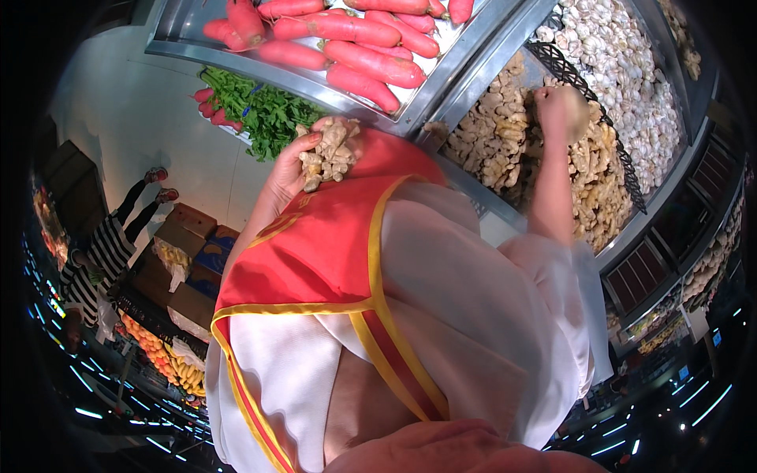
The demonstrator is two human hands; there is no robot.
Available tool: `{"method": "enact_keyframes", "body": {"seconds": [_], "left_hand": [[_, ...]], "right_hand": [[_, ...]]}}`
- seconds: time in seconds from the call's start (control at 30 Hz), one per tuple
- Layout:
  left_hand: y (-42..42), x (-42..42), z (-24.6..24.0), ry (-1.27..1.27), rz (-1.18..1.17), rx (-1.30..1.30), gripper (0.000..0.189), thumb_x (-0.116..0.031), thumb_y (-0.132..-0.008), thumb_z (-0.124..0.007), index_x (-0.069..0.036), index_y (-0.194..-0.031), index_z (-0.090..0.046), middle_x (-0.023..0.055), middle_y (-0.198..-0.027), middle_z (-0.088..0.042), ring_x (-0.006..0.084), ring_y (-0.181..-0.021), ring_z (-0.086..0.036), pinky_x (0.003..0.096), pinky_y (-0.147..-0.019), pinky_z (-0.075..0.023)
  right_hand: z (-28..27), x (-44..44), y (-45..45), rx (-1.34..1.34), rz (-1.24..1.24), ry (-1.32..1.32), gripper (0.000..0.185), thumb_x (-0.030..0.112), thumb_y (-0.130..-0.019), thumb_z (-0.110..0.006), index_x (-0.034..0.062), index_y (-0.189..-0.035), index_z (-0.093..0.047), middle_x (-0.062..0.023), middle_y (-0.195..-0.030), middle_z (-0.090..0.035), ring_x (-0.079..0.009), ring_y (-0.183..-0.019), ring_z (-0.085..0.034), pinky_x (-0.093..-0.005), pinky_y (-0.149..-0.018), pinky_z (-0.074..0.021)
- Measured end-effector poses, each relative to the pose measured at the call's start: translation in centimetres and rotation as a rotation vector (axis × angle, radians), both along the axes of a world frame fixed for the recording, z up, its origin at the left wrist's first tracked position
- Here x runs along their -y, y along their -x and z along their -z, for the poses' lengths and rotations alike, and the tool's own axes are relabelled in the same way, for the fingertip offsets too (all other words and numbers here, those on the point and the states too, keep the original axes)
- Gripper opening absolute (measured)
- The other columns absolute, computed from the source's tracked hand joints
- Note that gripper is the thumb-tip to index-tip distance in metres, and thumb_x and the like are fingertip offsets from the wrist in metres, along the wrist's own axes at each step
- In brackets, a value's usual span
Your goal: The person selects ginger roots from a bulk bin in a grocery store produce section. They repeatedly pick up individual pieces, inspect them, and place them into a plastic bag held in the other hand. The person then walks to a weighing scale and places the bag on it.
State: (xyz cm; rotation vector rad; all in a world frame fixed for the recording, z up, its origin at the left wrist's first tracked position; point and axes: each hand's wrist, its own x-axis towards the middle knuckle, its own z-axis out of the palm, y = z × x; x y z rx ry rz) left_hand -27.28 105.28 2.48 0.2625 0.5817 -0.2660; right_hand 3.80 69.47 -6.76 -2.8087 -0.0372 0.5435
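My left hand [293, 162] grips several knobbly pieces of ginger root [332, 151] in front of the red apron [307, 242] with yellow trim. My right hand [551, 112] reaches over the metal bin of ginger roots [488, 139], its fingers curled. A blurred pale tan patch covers part of that hand, so whether it holds anything cannot be told. More ginger [600, 177] is heaped under and beside the right forearm. A black plastic lattice divider [618, 127] parts the ginger from a heap of garlic bulbs [633, 77].
Pinkish-red radishes [378, 62] fill a metal-rimmed tray [236, 68] ahead. Leafy greens [260, 112] and more radishes [210, 109] are beside it, lower down. At left, a person in a striped top [109, 251] stands near cardboard boxes [180, 233], with oranges [148, 346] and bananas [188, 375] close by.
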Motion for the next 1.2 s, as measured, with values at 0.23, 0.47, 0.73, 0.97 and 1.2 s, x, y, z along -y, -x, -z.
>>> {"method": "enact_keyframes", "body": {"seconds": [0.23,0.47,0.73,0.97,1.2], "left_hand": [[0.1,0.0,-0.1,-0.036,0.007,0.038,0.051,-0.022,-0.085,-0.060,-0.001,-0.129,-0.047,0.0184,-0.130,-0.053,0.0327,-0.110,-0.059,0.0419,-0.095,-0.0487],[0.7,0.0,-0.3,-0.163,0.020,-0.029,0.058,-0.029,-0.084,-0.060,0.001,-0.131,-0.044,0.0176,-0.124,-0.054,0.0326,-0.104,-0.060,0.0411,-0.093,-0.0496],[1.7,-0.2,0.7,-0.085,-0.022,0.023,0.051,-0.020,-0.086,-0.059,-0.003,-0.132,-0.045,0.0182,-0.132,-0.053,0.0318,-0.104,-0.062,0.0422,-0.089,-0.0523],[0.6,-0.1,0.3,-0.022,0.027,0.059,0.050,-0.019,-0.087,-0.059,-0.002,-0.131,-0.045,0.0187,-0.130,-0.054,0.0309,-0.105,-0.062,0.0415,-0.090,-0.0526],[1.3,-0.3,0.7,-0.105,0.013,0.009,0.055,-0.024,-0.085,-0.061,-0.002,-0.133,-0.043,0.0180,-0.128,-0.054,0.0302,-0.105,-0.061,0.0410,-0.090,-0.0523]], "right_hand": [[-3.2,-2.6,-1.5,0.158,-0.325,0.600,0.026,0.013,-0.091,-0.048,0.0078,-0.089,-0.073,-0.0151,-0.091,-0.071,-0.0302,-0.083,-0.070,-0.0400,-0.067,-0.0573],[5.2,-1.1,-5.9,0.077,-0.156,0.632,0.022,0.016,-0.088,-0.055,0.0099,-0.095,-0.075,-0.0106,-0.101,-0.072,-0.0254,-0.094,-0.070,-0.0356,-0.075,-0.0554],[0.7,1.5,-1.2,-0.412,0.133,-0.376,0.014,0.014,-0.079,-0.072,0.0009,-0.081,-0.071,-0.0052,-0.072,-0.069,-0.0128,-0.057,-0.060,-0.0250,-0.049,-0.0455],[4.2,5.0,3.8,-0.439,-0.050,-0.334,0.013,0.013,-0.084,-0.063,0.0032,-0.078,-0.069,-0.0097,-0.073,-0.069,-0.0200,-0.063,-0.063,-0.0345,-0.059,-0.0483],[1.0,2.9,-1.8,0.131,-0.219,0.335,0.026,0.020,-0.089,-0.050,0.0133,-0.106,-0.070,-0.0168,-0.103,-0.068,-0.0344,-0.094,-0.066,-0.0443,-0.079,-0.0522]]}}
